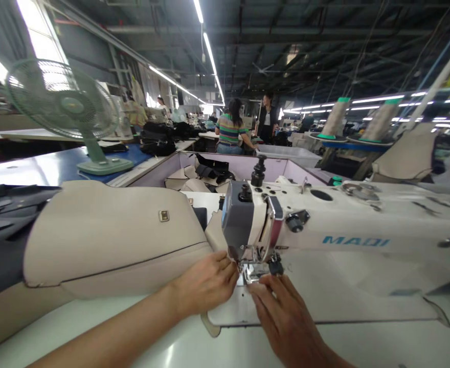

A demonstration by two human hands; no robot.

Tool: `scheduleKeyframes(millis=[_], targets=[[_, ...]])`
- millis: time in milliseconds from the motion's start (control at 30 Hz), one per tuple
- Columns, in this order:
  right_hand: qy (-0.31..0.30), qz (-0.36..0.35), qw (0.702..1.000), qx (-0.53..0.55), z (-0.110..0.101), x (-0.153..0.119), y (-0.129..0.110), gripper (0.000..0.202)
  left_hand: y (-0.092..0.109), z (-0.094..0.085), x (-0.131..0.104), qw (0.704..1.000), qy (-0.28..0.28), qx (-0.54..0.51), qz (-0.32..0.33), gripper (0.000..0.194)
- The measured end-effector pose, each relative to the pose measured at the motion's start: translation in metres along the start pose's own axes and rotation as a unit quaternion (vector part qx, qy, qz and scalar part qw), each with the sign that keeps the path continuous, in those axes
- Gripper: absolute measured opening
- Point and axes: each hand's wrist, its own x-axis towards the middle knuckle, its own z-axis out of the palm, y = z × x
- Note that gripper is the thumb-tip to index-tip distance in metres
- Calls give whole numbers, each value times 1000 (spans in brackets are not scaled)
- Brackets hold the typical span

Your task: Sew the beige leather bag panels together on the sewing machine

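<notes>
A white sewing machine (pixel 347 220) with a dark grey head cover stands in front of me. My left hand (pixel 213 281) is beside the needle area, its fingers bent and pressed together; whatever they pinch is hidden. Close to the metal presser foot (pixel 252 272), my right hand (pixel 282 312) has its fingertips drawn together low at the plate. What lies between those fingers is too small to make out. Left of the machine rests a beige bag (pixel 113 235) with dark edging and a small metal clasp (pixel 164 215).
A green fan (pixel 69 105) stands on the blue table at left. Dark bag pieces (pixel 6 225) lie at the left edge. Behind the machine, a bin (pixel 273 166) holds beige and black pieces. Thread cones (pixel 336 118) stand at right. A person in a striped top (pixel 230 128) is farther back.
</notes>
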Motion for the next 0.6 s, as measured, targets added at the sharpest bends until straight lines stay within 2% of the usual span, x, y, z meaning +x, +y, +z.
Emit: scheduleKeyframes(millis=[167, 267, 433, 533, 600], targets=[[28, 32, 999, -7, 5, 0, 0, 15, 1, -1, -1, 1000, -10, 12, -10, 10], [26, 33, 999, 15, 6, 0, 3, 13, -2, -9, -17, 1000, -17, 10, -14, 9], [16, 39, 998, 46, 3, -2, 5, 14, -8, -41, -71, 998, -35, 5, -53, 12], [30, 41, 998, 42, 1, 0, 5, 16, -1, -66, -98, 994, -48, 13, -98, 13], [45, 40, 998, 36, -1, 3, 7, 19, 5, -86, -110, 990, -32, 36, -132, 13]])
